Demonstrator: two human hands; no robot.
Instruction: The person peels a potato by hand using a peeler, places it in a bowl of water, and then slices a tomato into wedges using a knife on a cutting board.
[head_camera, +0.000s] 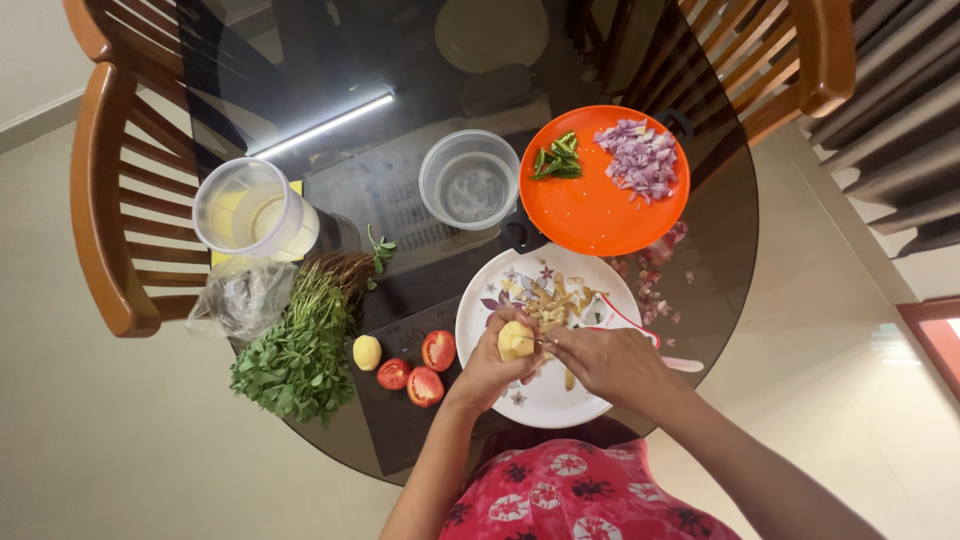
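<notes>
**Peeling a potato over a plate**

A round dark glass tabletop (330, 150) fills the middle of the frame, with brown wooden chairs (105, 190) at its upper left and upper right. Right of centre sits a round orange plate (590, 210) carrying chopped purple onion (640, 160) and sliced green chillies (558, 158). Below it lies a white floral plate (490, 310) heaped with pale peelings (560, 300). At left lie a bunch of green leafy herbs (295, 350), a crumpled clear plastic bag (243, 295) and a clear lidded jug (250, 208); a clear round tub (470, 180) stands at upper centre. Three red tomato halves (420, 365) and a small yellow potato (367, 352) lie beside the herbs.

Low in the frame, over the white plate, the left hand (490, 370) is closed around a partly peeled yellow potato (515, 340). The right hand (605, 362) is clenched on a thin-bladed tool (535, 340), mostly hidden, whose tip touches that potato.
</notes>
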